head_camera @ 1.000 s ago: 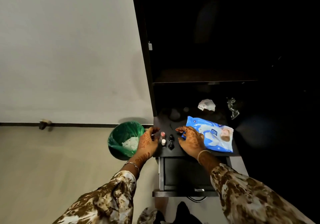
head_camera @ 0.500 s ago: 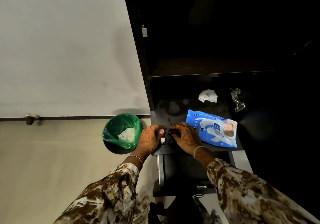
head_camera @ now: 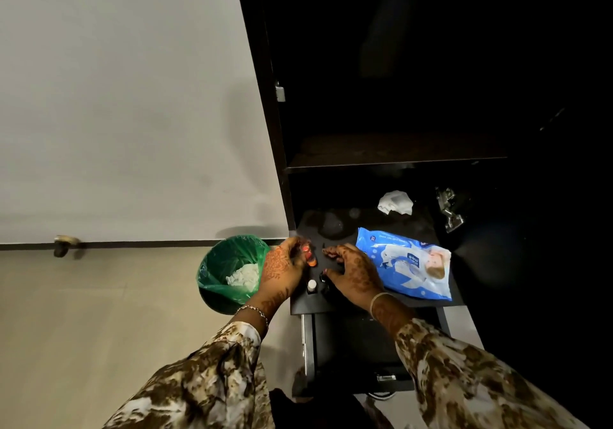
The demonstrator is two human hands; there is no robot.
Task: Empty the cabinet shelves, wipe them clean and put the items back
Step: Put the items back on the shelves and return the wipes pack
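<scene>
At the far left I see a doorstop (head_camera: 64,244) low on the white wall. Next comes a green-lined bin (head_camera: 212,272) on the floor with a white wad in it, standing just beside the dark cabinet. The left hand (head_camera: 282,269) hovers over the near left corner of the lower shelf (head_camera: 305,306), its fingers curled round a small orange bottle (head_camera: 310,257) and pinching it at the tips. Just in front of it a white-capped bottle (head_camera: 311,285) stands upright on the shelf, and a small dark bottle (head_camera: 323,277) stands beside that, close to the right thumb; I cannot tell whether they touch. The right hand (head_camera: 355,271) lies over the shelf with its fingers spread and holding nothing. Its far edge meets a blue pack of wipes (head_camera: 404,262) lying flat. Behind the pack, deeper in, sits a crumpled white tissue (head_camera: 395,202), and to its right a metal hinge (head_camera: 449,209) is on the cabinet side. The upper shelf (head_camera: 398,153) above is dark.
</scene>
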